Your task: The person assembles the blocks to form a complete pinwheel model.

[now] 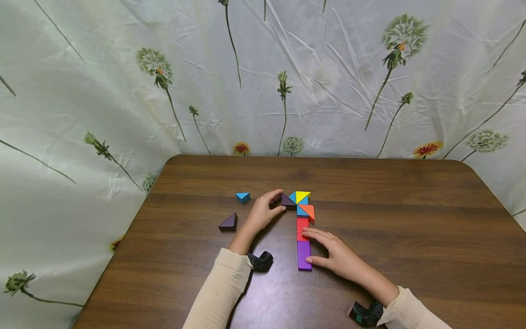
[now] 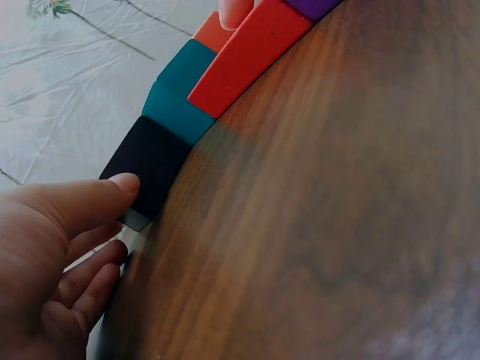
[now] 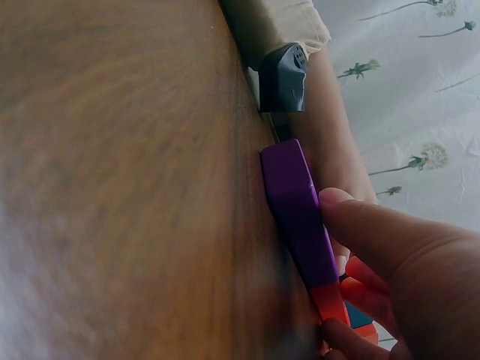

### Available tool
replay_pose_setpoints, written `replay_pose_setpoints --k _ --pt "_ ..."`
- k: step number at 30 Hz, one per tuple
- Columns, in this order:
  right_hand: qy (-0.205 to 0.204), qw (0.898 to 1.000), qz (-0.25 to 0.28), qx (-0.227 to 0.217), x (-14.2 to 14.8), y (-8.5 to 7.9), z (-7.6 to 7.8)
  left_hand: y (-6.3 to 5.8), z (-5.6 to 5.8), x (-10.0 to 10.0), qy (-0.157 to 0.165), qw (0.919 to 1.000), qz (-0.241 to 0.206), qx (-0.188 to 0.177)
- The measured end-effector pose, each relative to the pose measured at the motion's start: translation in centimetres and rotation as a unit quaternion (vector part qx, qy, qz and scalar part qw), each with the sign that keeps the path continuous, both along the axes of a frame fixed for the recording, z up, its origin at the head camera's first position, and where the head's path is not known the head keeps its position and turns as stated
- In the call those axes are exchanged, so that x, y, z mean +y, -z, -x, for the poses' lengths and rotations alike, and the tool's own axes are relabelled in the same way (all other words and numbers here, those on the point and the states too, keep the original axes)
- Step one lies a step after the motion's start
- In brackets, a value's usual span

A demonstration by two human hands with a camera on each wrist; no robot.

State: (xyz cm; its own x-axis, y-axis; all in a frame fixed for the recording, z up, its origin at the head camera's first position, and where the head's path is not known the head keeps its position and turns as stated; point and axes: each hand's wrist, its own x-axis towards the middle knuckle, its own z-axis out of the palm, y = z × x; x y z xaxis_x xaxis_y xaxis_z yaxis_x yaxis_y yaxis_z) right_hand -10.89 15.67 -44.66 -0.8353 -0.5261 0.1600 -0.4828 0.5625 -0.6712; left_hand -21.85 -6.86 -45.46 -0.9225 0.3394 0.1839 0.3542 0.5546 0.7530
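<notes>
My left hand (image 1: 261, 213) has its thumb and index finger on either side of a dark triangular block (image 1: 288, 202). That block meets a pinwheel of small blocks: a yellow triangle (image 1: 302, 196), an orange triangle (image 1: 307, 212) and blue ones (image 1: 302, 211). Below them a red block (image 1: 302, 224) and a purple block (image 1: 304, 256) run in line toward me. My right hand (image 1: 339, 256) rests against this line, fingertips on the red block and thumb at the purple block's right edge. In the left wrist view, the left thumb presses the dark block (image 2: 146, 165).
Left of my left hand lie a loose blue triangle (image 1: 243, 197) and a loose dark triangle (image 1: 228, 222). Black wrist cameras (image 1: 261, 261) sit at both cuffs. Behind the brown wooden table (image 1: 411, 205) hangs a flowered white curtain (image 1: 328, 82).
</notes>
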Motion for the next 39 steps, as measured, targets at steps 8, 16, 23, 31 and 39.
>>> replay_pose_setpoints --k 8,16,23,31,39 --pt "-0.002 1.000 0.001 0.012 0.0 0.1 -0.1 -0.2 -0.2 -0.2 0.001 0.9999 -0.010 0.001" --pt "-0.002 1.000 0.001 0.002 0.0 0.1 0.0 -1.7 -0.6 -0.7 -0.013 0.9989 -0.023 0.037" --pt "0.001 1.000 -0.001 -0.005 0.0 0.1 0.0 -3.3 -1.0 -2.0 -0.045 0.9937 -0.016 0.101" --pt "0.000 1.000 -0.001 0.001 0.0 0.1 0.0 -4.1 -1.0 -5.1 -0.081 0.9888 -0.006 0.125" --pt "0.000 1.000 0.000 0.005 0.0 0.0 0.0 -3.7 -0.7 -7.9 -0.105 0.9913 0.016 0.078"
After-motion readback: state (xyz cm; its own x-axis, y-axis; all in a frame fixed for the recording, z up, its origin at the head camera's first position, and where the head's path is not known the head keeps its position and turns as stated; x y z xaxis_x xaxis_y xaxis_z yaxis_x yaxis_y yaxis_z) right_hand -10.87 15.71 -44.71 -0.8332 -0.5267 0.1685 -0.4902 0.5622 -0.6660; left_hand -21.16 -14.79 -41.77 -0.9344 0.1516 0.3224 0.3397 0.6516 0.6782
